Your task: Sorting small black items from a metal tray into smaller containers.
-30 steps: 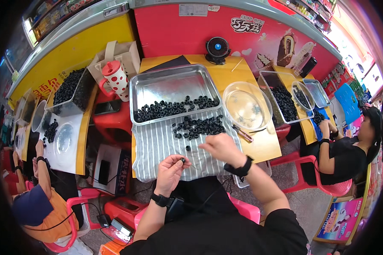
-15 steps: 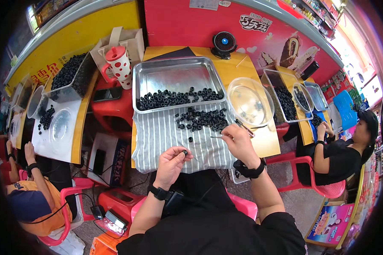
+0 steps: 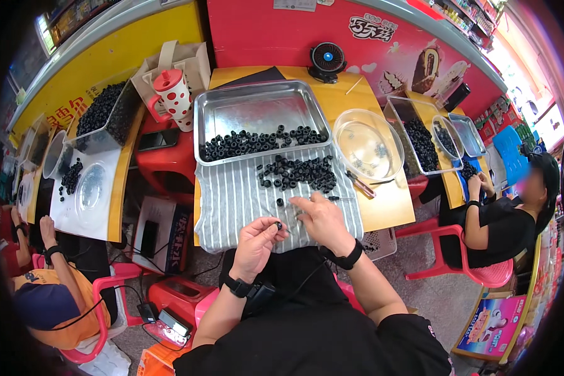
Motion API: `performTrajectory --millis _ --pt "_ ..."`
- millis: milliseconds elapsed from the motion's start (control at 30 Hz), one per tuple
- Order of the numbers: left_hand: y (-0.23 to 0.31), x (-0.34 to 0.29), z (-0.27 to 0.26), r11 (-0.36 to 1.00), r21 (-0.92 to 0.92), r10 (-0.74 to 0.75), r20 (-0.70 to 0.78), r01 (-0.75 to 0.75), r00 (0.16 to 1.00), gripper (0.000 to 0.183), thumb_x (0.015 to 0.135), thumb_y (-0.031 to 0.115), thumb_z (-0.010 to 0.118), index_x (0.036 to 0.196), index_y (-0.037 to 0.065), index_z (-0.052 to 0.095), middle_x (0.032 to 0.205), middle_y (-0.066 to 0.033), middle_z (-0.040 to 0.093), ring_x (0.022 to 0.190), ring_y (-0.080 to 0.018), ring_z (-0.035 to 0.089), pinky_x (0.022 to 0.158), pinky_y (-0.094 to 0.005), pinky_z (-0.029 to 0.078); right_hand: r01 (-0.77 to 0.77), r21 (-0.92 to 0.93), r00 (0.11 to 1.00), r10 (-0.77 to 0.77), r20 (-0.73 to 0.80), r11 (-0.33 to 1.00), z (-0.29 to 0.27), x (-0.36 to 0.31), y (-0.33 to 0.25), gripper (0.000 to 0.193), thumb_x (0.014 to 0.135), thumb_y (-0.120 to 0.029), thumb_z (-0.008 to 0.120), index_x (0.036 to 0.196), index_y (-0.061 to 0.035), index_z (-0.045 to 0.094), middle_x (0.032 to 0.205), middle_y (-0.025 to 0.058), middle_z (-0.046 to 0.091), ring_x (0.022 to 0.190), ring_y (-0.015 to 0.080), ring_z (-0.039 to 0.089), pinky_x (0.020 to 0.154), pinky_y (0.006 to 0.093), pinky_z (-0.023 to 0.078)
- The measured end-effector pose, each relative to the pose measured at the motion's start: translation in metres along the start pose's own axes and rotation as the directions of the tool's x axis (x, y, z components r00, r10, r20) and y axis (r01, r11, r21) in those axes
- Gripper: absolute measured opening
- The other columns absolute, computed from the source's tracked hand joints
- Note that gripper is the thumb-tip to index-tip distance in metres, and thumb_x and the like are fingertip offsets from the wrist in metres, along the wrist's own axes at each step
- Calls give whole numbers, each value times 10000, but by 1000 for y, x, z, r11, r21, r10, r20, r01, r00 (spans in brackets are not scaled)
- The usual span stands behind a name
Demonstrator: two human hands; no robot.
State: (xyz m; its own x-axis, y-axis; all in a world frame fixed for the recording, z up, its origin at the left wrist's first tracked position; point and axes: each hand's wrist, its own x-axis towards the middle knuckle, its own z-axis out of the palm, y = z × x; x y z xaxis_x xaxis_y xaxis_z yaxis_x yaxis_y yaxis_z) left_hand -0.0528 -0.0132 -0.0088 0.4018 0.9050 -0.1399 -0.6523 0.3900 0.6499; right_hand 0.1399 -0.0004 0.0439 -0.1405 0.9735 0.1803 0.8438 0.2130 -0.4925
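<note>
My left hand (image 3: 257, 243) pinches a small black ring-shaped part (image 3: 278, 225) between thumb and fingertips, above the striped grey cloth (image 3: 225, 207). A thin sliver beside that part is too small to name. My right hand (image 3: 323, 220) is open over the cloth, forefinger stretched left and thumb apart from it. The fingertip is close to a lone black ring (image 3: 279, 202); whether it touches, I cannot tell. Just beyond this hand lies a thin dark tool (image 3: 340, 198). A loose heap of similar black rings (image 3: 294, 173) covers the cloth's far part.
Behind the heap, a metal tray (image 3: 257, 111) holds many more rings. To its right are a clear round tub (image 3: 368, 166), a brown-handled tool (image 3: 361, 185) and a small fan (image 3: 326, 59). A spotted cup (image 3: 175, 100) stands left. Co-workers sit at both sides.
My right hand has moved left and down, nearer my left hand, and its pinch has opened. The thin tool it held now lies on the cloth. My left hand keeps its pinch.
</note>
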Motion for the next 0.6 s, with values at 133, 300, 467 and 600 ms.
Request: performTrajectory --millis 133,300,467,600 --pt "1 1 0 999 -54 4 2 -3 1000 159 943 63 586 1074 -19 621 1001 -130 682 875 -188 658 791 -292 509 -32 55 997 36 -72 998 -5 0 0 294 742 -108 714 1034 -112 679 800 118 574 728 333 616 626 425 481" --pt "1 2 -3 998 -57 1 12 0 1000 156 942 62 590 1070 -19 622 1001 -130 681 886 -194 659 807 -299 514 -89 106 996 91 -16 990 -5 -3 21 205 790 -102 667 995 -95 662 901 138 586 795 359 621 664 448 490" --pt "3 3 -3 998 -60 0 9 1 1000 154 941 62 592 1068 -19 622 1004 -131 681 896 -197 660 821 -303 518 -60 65 997 63 -39 996 -4 7 11 88 805 -117 650 876 -67 660 861 135 572 783 355 617 662 452 486" --pt "2 3 -3 998 -58 -11 6 11 1000 156 936 80 604 1062 -10 622 996 -121 674 903 -204 652 840 -315 513 -30 -8 999 30 -19 1000 1 18 -1 77 801 -121 650 834 -52 645 856 141 562 808 351 619 664 454 490"
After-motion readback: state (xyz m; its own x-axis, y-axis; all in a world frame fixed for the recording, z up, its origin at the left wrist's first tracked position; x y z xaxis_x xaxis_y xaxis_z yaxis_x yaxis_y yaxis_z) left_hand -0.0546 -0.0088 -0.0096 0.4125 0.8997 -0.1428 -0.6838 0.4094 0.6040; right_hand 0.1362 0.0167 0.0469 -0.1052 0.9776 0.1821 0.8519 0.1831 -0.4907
